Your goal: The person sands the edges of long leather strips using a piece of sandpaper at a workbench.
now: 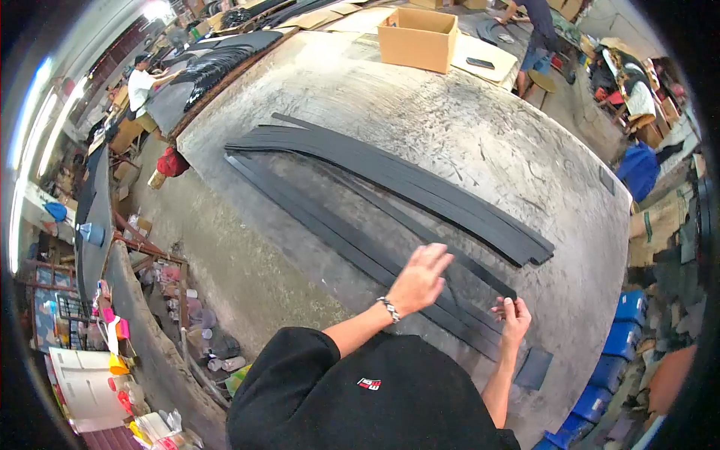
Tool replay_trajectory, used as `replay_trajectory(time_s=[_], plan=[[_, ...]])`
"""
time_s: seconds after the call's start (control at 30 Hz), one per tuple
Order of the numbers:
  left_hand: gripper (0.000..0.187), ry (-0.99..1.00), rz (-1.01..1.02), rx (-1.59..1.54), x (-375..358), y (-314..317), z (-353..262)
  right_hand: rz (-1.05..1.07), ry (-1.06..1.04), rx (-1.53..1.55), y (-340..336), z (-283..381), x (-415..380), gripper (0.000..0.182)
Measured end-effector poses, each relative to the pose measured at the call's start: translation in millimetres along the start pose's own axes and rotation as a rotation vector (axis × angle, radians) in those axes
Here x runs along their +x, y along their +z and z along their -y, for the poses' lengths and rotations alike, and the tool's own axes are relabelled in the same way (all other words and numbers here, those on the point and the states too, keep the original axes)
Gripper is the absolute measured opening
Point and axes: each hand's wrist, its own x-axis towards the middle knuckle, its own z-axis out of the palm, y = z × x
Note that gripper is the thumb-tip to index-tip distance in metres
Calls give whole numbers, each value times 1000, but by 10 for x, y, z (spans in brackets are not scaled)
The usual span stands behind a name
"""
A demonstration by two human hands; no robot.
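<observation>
My right hand (514, 318) pinches the near end of a long black strip (480, 274) between thumb and fingers. That strip runs diagonally away to the far left over the worktable (480, 127). Flat and stretched out, the fingers of my left hand (421, 280) hover over or rest on the strips beside it, with nothing gripped. Beyond both hands lies a thick, fanned stack of black strips (405, 184). A second, thinner row of strips (322, 229) passes beneath my left hand toward my right wrist.
A dark square piece (534, 368) lies by my right forearm. An open cardboard box (416, 45) and a phone (480, 63) sit at the table's far edge. Blue bins (621, 341) line the right side. Two people work at other tables, one in a white shirt (140, 86).
</observation>
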Motion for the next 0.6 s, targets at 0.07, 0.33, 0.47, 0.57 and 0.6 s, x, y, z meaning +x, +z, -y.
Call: replay_trajectory(time_s=[0.07,0.33,0.47,0.57,0.6], plan=[[64,195,66,-88,215,57,-413,65,-102,-213,-75,222,-284,13],[26,372,556,-394,717,332,-932,77,-5,-311,-376,519,-776,26],[18,364,528,-402,746,135,-1112,-282,-254,-621,-805,156,-920,49],[27,212,604,-391,873,54,-1211,-583,79,-1220,-1350,-361,-882,74],[29,216,604,-412,914,1,-1275,-654,127,-1309,-1535,-608,-854,79]])
